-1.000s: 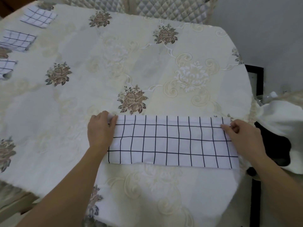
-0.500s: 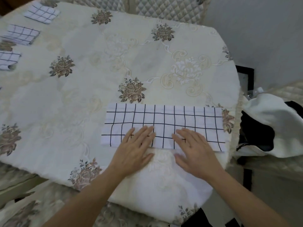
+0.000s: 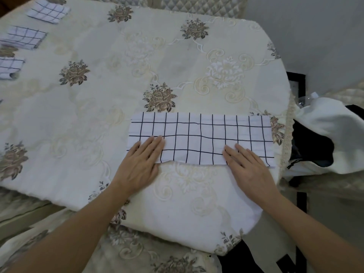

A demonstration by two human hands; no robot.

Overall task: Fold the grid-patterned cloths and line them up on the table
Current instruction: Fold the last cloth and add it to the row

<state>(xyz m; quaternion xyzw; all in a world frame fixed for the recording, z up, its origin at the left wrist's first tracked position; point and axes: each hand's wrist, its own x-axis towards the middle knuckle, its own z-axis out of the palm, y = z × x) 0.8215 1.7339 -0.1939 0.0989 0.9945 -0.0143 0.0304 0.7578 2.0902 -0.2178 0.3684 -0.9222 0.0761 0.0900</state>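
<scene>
Smoothing white black-grid cloth strip (image 3: 201, 138), counter's (image 3: 94, 119) near-right edge.
Left hand (image 3: 137, 164), right hand (image 3: 251, 168) flat, gripping nothing, on near hem; sweep outward, layers probably doubled.

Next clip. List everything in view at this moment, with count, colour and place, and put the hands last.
grid cloth strip: one, white with black grid, folded into a long band, flat near the table's right end.
folded grid cloths: three, white with dark grid, in a row along the far left edge.
tablecloth: one, cream with brown rose motifs, covering the table.
quilted backrest: one plainly seen, pale grey, beyond the far edge.
fabric item: one, white and black, right of the table; what it is I cannot tell.
left hand: flat, fingers straight, on the strip's near left part.
right hand: flat, fingers straight, on the strip's near right part.
</scene>
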